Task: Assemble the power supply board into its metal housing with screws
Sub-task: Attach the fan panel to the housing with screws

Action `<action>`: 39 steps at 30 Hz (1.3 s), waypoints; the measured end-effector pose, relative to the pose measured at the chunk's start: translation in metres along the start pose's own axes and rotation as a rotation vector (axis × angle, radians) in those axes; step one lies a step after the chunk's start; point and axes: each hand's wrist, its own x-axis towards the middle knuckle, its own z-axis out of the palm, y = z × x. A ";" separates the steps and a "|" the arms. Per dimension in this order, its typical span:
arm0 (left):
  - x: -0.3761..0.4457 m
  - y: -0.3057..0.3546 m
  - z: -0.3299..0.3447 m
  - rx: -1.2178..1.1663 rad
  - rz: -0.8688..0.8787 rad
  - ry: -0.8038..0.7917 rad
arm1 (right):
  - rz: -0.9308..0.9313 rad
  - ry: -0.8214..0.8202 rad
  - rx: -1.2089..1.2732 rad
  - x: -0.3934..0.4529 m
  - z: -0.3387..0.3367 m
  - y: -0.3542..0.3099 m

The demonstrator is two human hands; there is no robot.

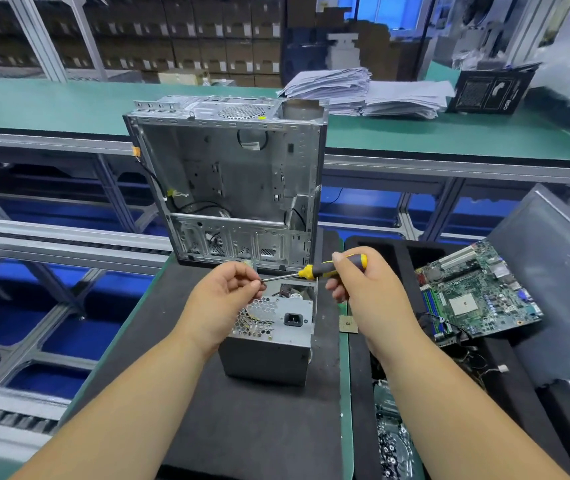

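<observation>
1. Right hand (363, 289) wrapped around the yellow-and-black handle of a screwdriver (332, 266), fingers curled tight; shaft pointing left and slightly down toward the other hand.
2. Left hand (228, 296) raised to meet the shaft's tip, fingertips pinched together right at the end. Probably pinching a screw onto the bit, though too small and hidden to confirm.
3. Power supply unit (269, 337) sitting on the dark mat of the desk (249, 427), directly under both hands, mesh vent and power socket facing up and toward the camera. Not touched by either hand.
4. Open computer case (228, 181) standing upright just behind the supply, interior facing the camera, a few loose cables hanging inside.
5. Step in hand, by the look of it: loading a screw on the driver tip before fastening.
6. Next move likely calls for carrying the loaded tip to a screw hole without tilting, seating the thread square, then turning while the free hand steadies the metal box. Which hole comes first cannot be told from here.
7. Off to the right: a green motherboard (477, 292) lying on a black foam tray (380, 247), with a small square chip (349, 323) near the mat's edge. Stacked papers (363, 91) on the far green bench.
</observation>
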 end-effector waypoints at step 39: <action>0.033 -0.034 -0.004 0.593 0.172 -0.472 | -0.082 -0.155 -0.957 0.014 0.052 -0.050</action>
